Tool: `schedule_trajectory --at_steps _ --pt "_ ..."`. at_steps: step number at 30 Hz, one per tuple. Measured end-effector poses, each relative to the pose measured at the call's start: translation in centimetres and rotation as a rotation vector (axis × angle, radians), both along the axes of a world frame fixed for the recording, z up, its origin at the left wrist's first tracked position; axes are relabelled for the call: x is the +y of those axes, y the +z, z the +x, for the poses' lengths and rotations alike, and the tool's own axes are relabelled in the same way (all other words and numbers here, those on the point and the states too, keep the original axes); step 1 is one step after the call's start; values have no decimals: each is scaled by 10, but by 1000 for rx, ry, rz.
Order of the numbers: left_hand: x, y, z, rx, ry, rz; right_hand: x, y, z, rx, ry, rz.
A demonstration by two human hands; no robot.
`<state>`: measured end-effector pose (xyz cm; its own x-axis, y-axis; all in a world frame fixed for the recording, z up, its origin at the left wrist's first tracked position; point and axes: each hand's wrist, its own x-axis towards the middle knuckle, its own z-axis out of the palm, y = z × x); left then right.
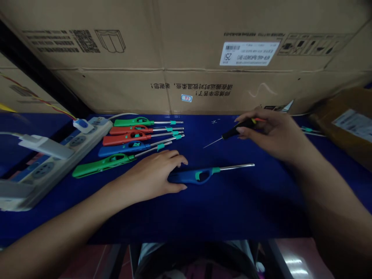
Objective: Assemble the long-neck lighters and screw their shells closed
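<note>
My left hand (154,172) is closed round the handle end of a blue gas lighter (190,176) with a teal trigger, its metal tube pointing right. The palm hides the back of that handle. Above and to the right, my right hand (276,131) grips a screwdriver (236,130) by its black handle, between thumb and fingers. The thin shaft points down and left, apart from the lighter. Several more lighters lie in a row beyond my left hand, among them a green one (104,166), a blue one (124,148) and a red one (124,138).
A white power strip (62,155) with plugs and cables lies along the left side. Behind the blue tabletop (226,209) stands a large cardboard sheet (122,91). At the right edge sits a brown carton (345,120), with metal lighter tubes (314,133) showing beside it.
</note>
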<state>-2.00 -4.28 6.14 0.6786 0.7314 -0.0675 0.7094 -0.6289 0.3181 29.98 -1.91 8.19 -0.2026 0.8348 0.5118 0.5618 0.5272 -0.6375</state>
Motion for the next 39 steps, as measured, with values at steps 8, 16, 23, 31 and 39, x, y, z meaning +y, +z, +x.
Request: schedule_trajectory --at_steps 8,16,23,31,39 --pt "7 -15 6 -164 -54 -43 18 -38 3 -517 152 -73" --pt "6 -21 11 -237 -98 32 5 -32 -16 -411 179 139" --pt "10 -29 15 -473 -37 80 -14 -28 -35 -573 365 -88" --pt "10 -28 14 -548 -32 59 -10 -26 -30 -560 427 -225" --pt "15 -30 11 -434 -21 9 -6 -29 -29 -689 218 -58"
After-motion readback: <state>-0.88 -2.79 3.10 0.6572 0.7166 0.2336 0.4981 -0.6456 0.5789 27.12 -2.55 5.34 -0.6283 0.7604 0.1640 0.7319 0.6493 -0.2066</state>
